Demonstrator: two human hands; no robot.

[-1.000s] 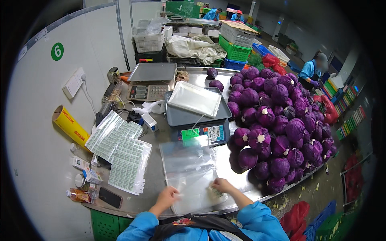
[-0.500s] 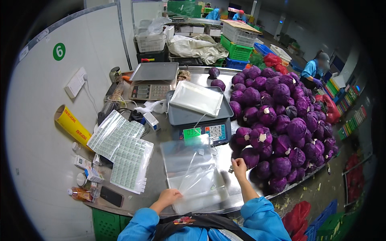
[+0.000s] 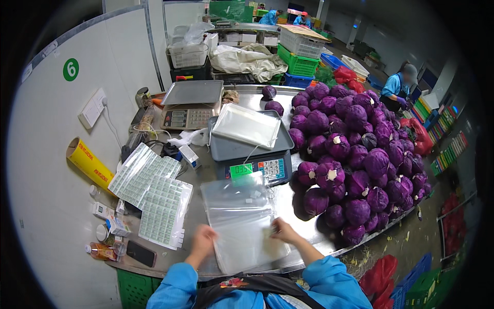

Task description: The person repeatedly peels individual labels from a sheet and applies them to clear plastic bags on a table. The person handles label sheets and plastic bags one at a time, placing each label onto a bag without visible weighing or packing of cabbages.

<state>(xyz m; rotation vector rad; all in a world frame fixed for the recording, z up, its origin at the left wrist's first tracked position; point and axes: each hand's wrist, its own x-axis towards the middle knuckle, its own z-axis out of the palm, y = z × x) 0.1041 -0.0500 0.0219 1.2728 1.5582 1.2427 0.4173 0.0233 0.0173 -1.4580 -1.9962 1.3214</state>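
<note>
Clear plastic bags (image 3: 234,206) lie flat in a stack on the metal table in front of me. At their left edge, my left hand (image 3: 204,240) is closed, its fingertips pinching the edge of the top bag. My right hand (image 3: 288,233) is over the stack's right side with thumb and fingers pressed together. A small blurred patch shows just below those fingertips; I cannot make out whether it is held. Beyond the bags stands a digital scale (image 3: 275,170) with a green lit display, and a pile of flat clear bags (image 3: 247,125) rests on its tray.
Purple cabbages (image 3: 357,159) are heaped across the table's right side. To the left lie sheets of pale green labels (image 3: 165,211), a phone (image 3: 141,253), a drink bottle (image 3: 101,251) and a yellow tube (image 3: 90,165). A second scale (image 3: 193,105) stands behind. A co-worker (image 3: 395,90) is at far right.
My left hand has moved up and left along the bag's edge, and the lifted plastic now lies flatter. My right hand has come left from beside the cabbages to over the bags.
</note>
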